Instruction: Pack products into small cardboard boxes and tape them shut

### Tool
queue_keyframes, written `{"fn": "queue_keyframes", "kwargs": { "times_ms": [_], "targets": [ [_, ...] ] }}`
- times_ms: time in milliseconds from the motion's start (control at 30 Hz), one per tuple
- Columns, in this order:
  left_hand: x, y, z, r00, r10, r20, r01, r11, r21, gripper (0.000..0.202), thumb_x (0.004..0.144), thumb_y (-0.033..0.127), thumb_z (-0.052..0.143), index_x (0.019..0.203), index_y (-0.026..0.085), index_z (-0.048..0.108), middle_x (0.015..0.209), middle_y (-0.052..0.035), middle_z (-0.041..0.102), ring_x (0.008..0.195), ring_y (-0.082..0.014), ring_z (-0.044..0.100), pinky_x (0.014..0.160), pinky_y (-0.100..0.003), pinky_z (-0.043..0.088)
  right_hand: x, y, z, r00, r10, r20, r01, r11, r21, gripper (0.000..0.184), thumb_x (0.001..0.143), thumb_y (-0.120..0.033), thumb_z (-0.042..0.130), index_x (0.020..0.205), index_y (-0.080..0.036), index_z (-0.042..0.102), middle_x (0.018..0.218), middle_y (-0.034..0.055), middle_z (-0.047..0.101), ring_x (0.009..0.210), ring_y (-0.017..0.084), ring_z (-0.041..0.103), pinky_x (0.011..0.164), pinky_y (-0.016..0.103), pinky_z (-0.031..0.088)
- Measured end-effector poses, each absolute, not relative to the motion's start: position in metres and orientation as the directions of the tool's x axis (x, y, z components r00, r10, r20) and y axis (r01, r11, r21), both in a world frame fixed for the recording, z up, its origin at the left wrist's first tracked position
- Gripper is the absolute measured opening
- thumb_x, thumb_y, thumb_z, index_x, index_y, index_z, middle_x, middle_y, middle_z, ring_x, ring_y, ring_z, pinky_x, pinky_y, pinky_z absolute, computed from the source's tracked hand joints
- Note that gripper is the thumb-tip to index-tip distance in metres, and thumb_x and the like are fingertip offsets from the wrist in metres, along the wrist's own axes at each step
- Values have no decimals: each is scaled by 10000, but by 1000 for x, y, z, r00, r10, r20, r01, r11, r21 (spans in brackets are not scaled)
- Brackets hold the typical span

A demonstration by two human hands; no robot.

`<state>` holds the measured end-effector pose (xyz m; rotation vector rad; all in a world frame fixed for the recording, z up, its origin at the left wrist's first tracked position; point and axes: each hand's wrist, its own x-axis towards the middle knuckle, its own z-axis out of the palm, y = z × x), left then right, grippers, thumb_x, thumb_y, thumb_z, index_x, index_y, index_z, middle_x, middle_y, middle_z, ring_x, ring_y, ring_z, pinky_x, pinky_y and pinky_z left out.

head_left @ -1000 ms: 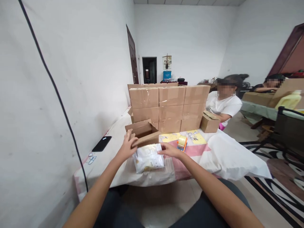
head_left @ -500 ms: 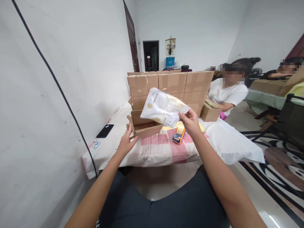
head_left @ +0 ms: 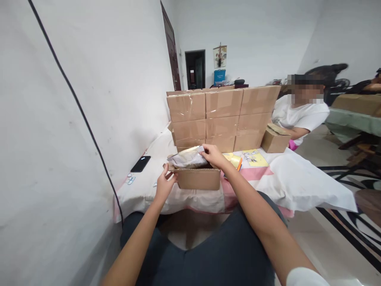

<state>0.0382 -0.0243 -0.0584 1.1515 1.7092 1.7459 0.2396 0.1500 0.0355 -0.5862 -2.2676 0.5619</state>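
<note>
Both hands at an open box, white bag in its mouth; clock centred on the box.
Left hand (head_left: 166,183), 8 o'clock, closed on the near-left edge of the open box (head_left: 199,180); right hand (head_left: 212,154), 1 o'clock, pinching the right end of the white bag (head_left: 187,158), which lies tilted, partly above the near rim. Tape dispenser (head_left: 239,163) at 3, partly behind the right forearm; phone (head_left: 141,163) at 9, on the cloth-covered worktop (head_left: 294,180). Stacked boxes (head_left: 223,115) at 12 to 1; small box (head_left: 275,142) and white-shirted person (head_left: 308,113) toward 2.
</note>
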Motion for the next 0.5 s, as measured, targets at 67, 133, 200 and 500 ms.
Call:
{"fn": "queue_keyframes", "kwargs": {
  "times_ms": [67,133,200,500],
  "targets": [
    [35,-25,-66,-559,787,260,255,-134,957,792,854,276,682,1545,195,302,1622,-138,277,1251,-325,599,747,-317,652,239,156,37,-679,575,456,317,790,-524,124,762,-263,577,683,-177,535,653,-35,542,641,119,466,611,236,306],
    [34,-26,-71,-546,795,262,270,-129,954,801,852,275,687,1548,225,295,1634,-122,249,1258,-312,596,773,-306,644,245,161,40,-714,599,362,393,771,-500,118,724,-255,594,655,-171,547,632,-36,544,625,117,461,593,236,293],
    [34,-27,-74,-533,804,264,279,-127,952,817,853,280,686,1557,242,272,1641,-111,232,1274,-304,583,777,-293,638,255,162,43,-737,608,296,443,764,-469,148,704,-265,614,616,-172,539,591,-47,508,604,110,431,574,239,272],
    [36,-34,-79,-518,805,288,344,-112,932,826,840,266,699,1554,254,285,1634,-132,251,1203,-289,636,682,-236,610,266,115,65,-745,644,175,634,764,-117,110,750,-235,635,654,-185,650,689,44,668,659,168,561,613,282,308]
  ]
}}
